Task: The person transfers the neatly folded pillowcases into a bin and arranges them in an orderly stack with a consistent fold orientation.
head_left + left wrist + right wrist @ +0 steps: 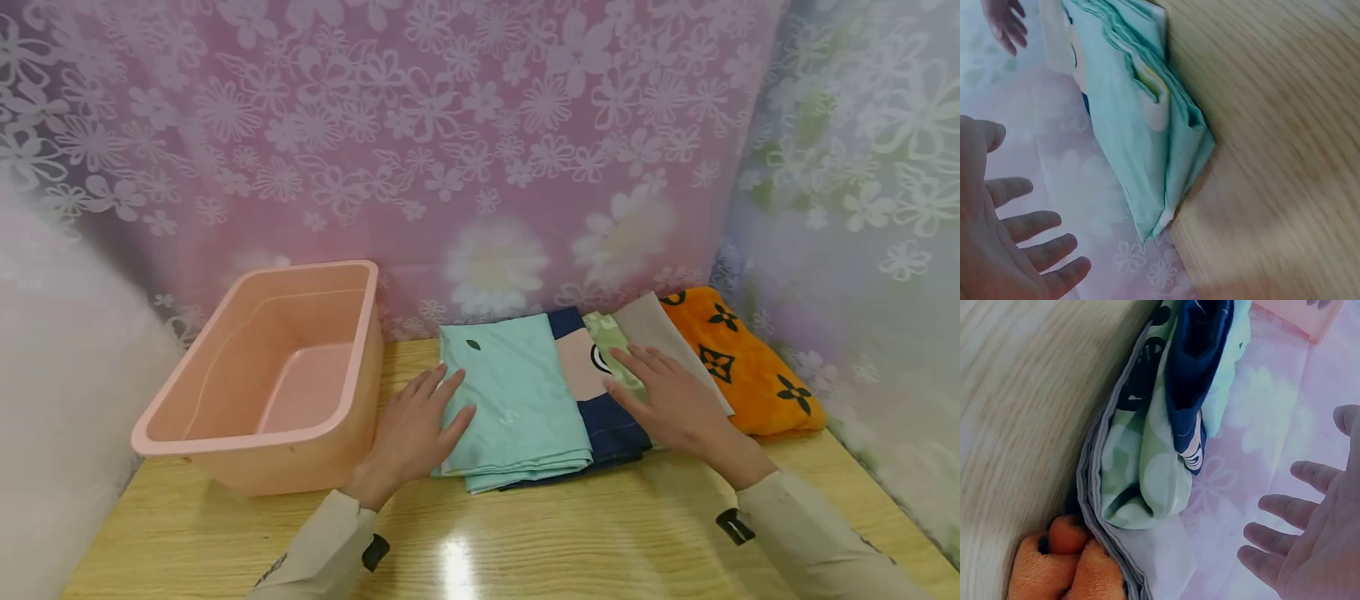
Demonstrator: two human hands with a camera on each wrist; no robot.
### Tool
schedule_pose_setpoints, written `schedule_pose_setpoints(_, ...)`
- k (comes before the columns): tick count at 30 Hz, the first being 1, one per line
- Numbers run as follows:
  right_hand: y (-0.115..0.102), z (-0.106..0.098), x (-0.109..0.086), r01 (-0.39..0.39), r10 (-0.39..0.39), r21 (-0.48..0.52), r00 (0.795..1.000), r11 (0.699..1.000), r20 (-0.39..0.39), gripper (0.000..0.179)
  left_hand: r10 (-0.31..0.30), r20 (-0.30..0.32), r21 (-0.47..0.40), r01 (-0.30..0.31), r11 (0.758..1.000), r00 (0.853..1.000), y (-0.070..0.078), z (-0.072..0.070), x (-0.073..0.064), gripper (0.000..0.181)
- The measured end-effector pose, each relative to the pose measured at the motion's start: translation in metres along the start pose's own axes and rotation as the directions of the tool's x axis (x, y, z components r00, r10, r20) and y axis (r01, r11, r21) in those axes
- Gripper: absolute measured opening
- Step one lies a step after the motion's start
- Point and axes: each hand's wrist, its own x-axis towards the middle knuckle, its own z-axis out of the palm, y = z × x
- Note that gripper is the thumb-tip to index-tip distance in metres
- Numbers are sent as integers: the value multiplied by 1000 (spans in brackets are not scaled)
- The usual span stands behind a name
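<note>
A row of folded cloths overlaps on the wooden table. At its left end is a mint-green folded cloth (510,400) with a small leaf print. Under its right side come a navy cloth (611,429) with a pale pink band, a green patterned cloth (1163,469) and a grey-beige cloth (645,312). An orange plush cloth (772,379) with black motifs forms the right end. My left hand (416,429) is over the mint cloth's left edge, fingers spread and holding nothing. Above the green and grey cloths, my right hand (678,404) also has its fingers extended, with nothing held.
A pink plastic basin (356,425) stands on the table to the left of the cloths; its inside shows bare. Behind hangs a pink flowered curtain (480,125), with pale flowered sheets (862,208) at the sides. Wooden tabletop (540,533) shows in front of the cloths.
</note>
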Motion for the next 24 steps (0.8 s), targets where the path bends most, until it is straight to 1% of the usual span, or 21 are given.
schedule_pose_setpoints(4, -2, -3, 3, -14, 13, 97, 1000, 995, 3, 63, -65, 3, -88, 65, 994, 998, 4, -2, 4, 58)
schedule_pose_setpoints(7, -4, -6, 6, -8, 9, 179, 1000, 984, -3, 59, -122, 16, -149, 123, 981, 992, 6, -4, 7, 57)
schedule_pose_setpoints(10, -6, -9, 8, -2, 2, 239, 1000, 971, 1, 58, -159, 33, -198, 163, 967, 987, 8, -7, 11, 56)
schedule_pose_setpoints(12, -7, -11, 9, -9, 7, 269, 1000, 963, 8, 59, -161, 27, -237, 163, 958, 987, 9, -9, 14, 56)
schedule_pose_setpoints(17, -9, -16, 12, -47, 38, 327, 999, 944, 35, 60, -150, -11, -342, 137, 930, 989, 11, -18, 27, 54)
schedule_pose_setpoints(21, -12, -19, 14, -50, 36, 378, 998, 924, 46, 59, -177, -3, -399, 161, 903, 984, 11, -25, 33, 53)
schedule_pose_setpoints(24, -14, -22, 16, -45, 21, 427, 998, 903, 59, 59, -199, -2, -434, 179, 883, 980, 8, -26, 35, 52)
